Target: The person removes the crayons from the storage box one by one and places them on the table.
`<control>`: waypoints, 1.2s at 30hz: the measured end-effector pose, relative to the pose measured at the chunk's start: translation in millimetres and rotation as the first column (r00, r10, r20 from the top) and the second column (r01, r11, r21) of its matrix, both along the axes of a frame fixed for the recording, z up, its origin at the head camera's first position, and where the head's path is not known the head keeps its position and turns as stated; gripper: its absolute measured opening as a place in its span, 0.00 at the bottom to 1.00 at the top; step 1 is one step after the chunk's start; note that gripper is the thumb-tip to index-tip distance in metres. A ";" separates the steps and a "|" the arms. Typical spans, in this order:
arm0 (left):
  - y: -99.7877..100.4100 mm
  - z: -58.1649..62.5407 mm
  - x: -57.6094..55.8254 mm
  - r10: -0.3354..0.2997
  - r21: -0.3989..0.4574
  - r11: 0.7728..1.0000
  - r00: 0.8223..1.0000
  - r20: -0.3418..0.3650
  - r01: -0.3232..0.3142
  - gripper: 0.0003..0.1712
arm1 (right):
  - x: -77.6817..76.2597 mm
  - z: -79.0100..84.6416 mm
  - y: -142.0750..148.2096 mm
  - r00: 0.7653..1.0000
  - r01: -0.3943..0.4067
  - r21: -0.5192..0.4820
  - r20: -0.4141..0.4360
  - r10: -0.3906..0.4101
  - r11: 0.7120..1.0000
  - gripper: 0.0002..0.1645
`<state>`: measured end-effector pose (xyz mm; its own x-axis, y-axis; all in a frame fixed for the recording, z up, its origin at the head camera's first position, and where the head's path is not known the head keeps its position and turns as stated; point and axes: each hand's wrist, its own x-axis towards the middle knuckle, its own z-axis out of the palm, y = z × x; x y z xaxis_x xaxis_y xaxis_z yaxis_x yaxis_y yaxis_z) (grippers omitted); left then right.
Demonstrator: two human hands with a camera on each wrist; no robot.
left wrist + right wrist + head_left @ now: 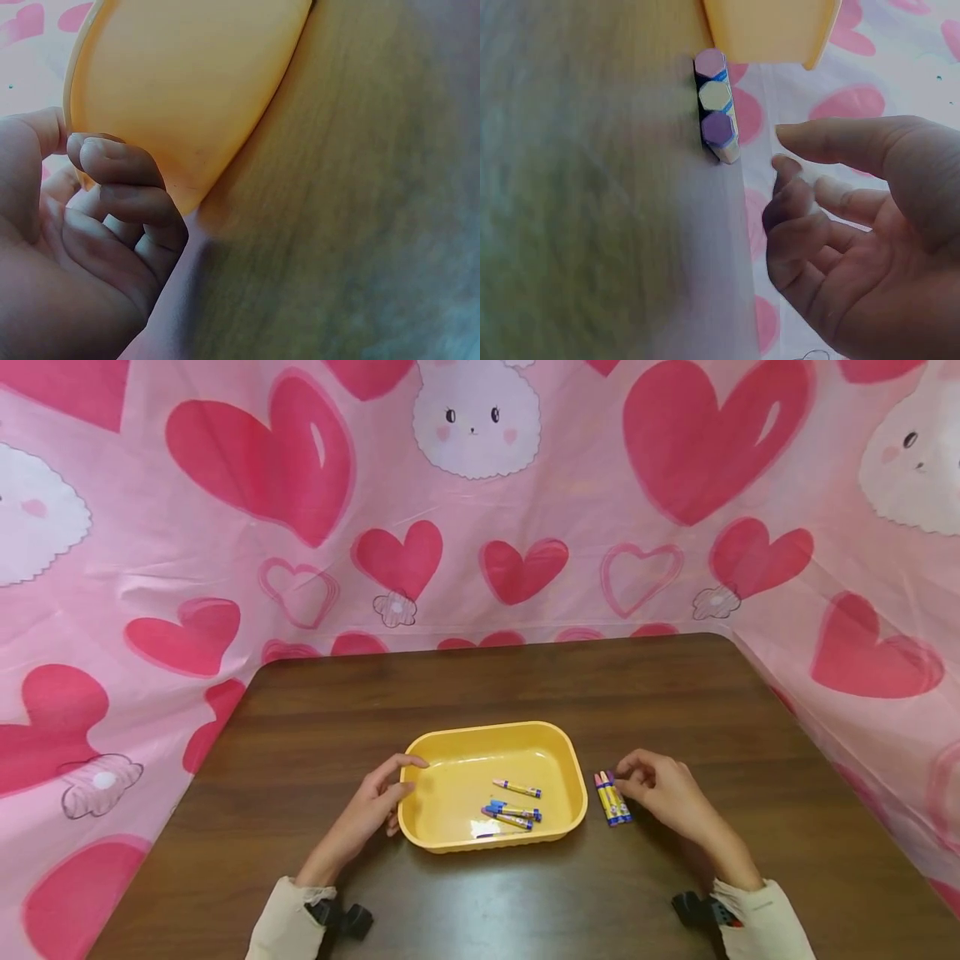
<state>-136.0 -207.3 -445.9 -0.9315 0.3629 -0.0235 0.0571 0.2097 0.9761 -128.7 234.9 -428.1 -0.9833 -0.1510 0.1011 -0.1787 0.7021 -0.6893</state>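
A yellow plastic tray (450,797) lies on the table, with several crayons (519,788) loose inside it. My left hand (372,800) holds the tray's left wall, pinching its rim (69,90) between thumb and fingers. Just right of the tray, three crayons (612,800) lie side by side; the right wrist view shows their pink, pale and purple ends (718,129). Beside this row is my right hand (660,789), with loosely bent fingers. A gap separates its thumb and fingertips from the crayons in the right wrist view, and it holds nothing.
The brown wooden table (480,902) has rounded far corners. Pink cloth (457,502) printed with hearts and rabbit faces hangs behind it and along both sides. Dark devices are strapped to the wrists, at the cuffs of light sleeves (761,918).
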 end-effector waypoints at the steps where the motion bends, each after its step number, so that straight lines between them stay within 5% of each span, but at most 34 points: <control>1: 0.5 0.1 -0.4 -0.001 0.001 1.000 1.000 -0.002 0.001 0.18 | 0.3 1.0 -0.8 1.000 0.004 0.000 -0.017 -0.004 1.000 0.09; 13: -0.7 1.0 -1.5 0.011 0.016 1.000 1.000 -0.007 -0.011 0.17 | 3.4 16.6 -27.9 0.977 -0.008 -0.107 -0.213 -0.015 0.994 0.10; 20: -0.6 -0.1 -1.7 -0.004 0.031 1.000 1.000 0.002 0.004 0.18 | -1.3 43.9 -64.2 0.966 -0.152 -0.068 -0.223 0.134 0.986 0.10; 26: 0.4 -2.4 -0.5 0.000 0.020 1.000 1.000 0.008 0.000 0.18 | -12.6 51.6 -97.7 0.931 -0.284 -0.001 -0.239 0.276 0.959 0.09; 31: 0.8 -3.5 -0.5 -0.004 0.036 0.999 1.000 -0.001 0.004 0.17 | -14.2 43.0 -118.7 0.922 -0.337 0.046 -0.187 0.340 0.940 0.09; 36: 0.5 -1.6 -0.3 -0.007 0.041 0.999 1.000 -0.001 0.007 0.18 | -15.6 17.3 -129.7 0.918 -0.253 0.248 -0.242 0.313 0.935 0.09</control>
<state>-136.3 -206.9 -447.5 -0.9289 0.3703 -0.0074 0.0597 0.1694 0.9837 -144.4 105.3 -410.8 -0.8343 -0.4654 0.2956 -0.5512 0.7157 -0.4289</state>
